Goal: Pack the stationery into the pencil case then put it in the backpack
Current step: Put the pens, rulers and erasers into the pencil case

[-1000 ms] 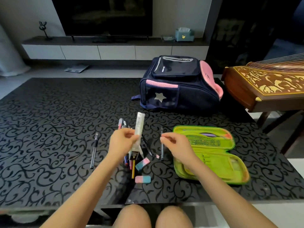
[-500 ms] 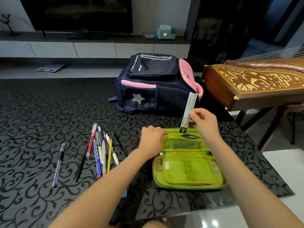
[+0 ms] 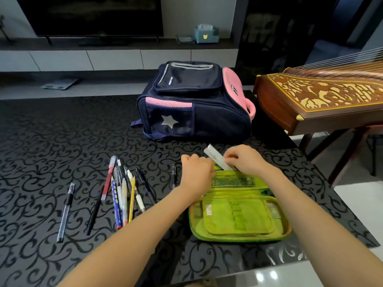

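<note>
- Lost the lower end of the ruler (image 3: 215,156) behind the right hand (image 3: 246,160) and the top pocket of the pencil case (image 3: 238,222); found its markings smeared by blur.
- Could not see the fingertips of the left hand (image 3: 196,170), curled out of sight at the case's far half; could not tell the grip there.
- Could not read the small print on the backpack (image 3: 207,108).
- Saw the zither (image 3: 323,96) and the television (image 3: 93,15) only in part, cut by the right and top edges.

No legible text anywhere. Backpack (image 3: 217,119), upper centre: short white print line on front pocket (image 3: 186,83), too small to read; silver star (image 3: 169,121) on side; small dark logo on pink panel (image 3: 233,94), unreadable. Ruler (image 3: 215,155), centre: scale marks blurred, no numbers resolvable. Pencil case (image 3: 238,221), lower right: small white tag inside (blank or blurred, can't tell). Tissue box (image 3: 206,35), top centre: yellow cat-head emblem, no words.
</note>
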